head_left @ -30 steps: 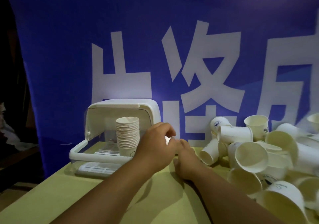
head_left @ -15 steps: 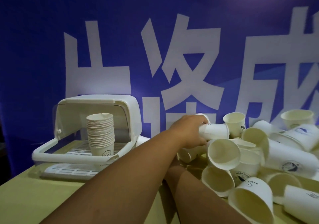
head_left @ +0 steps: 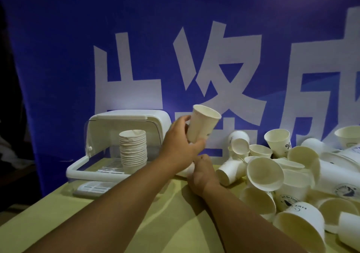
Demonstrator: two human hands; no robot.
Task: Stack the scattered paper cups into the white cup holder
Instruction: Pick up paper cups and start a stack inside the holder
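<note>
My left hand (head_left: pixel 180 147) grips a white paper cup (head_left: pixel 202 128) by its lower part and holds it in the air, mouth up and tilted, just right of the white cup holder (head_left: pixel 81 167). The holder's lid is flipped open, and a tall stack of cups (head_left: pixel 133 149) stands on its tray. My right hand (head_left: pixel 202 172) rests on the table below the left hand, with its fingers curled down and hidden. A white cup part (head_left: pixel 190 170) shows at its fingertips. The pile of scattered cups (head_left: pixel 272 172) lies to the right.
The yellow-green table (head_left: pixel 116 213) runs from the holder toward me. A blue banner with large white characters (head_left: pixel 214 67) hangs right behind the holder and cups. The cup pile fills the table's right side out to the frame edge.
My left hand reached right into the pile, took hold of a cup, and has lifted it back left toward the holder. The right hand stays low on the table.
</note>
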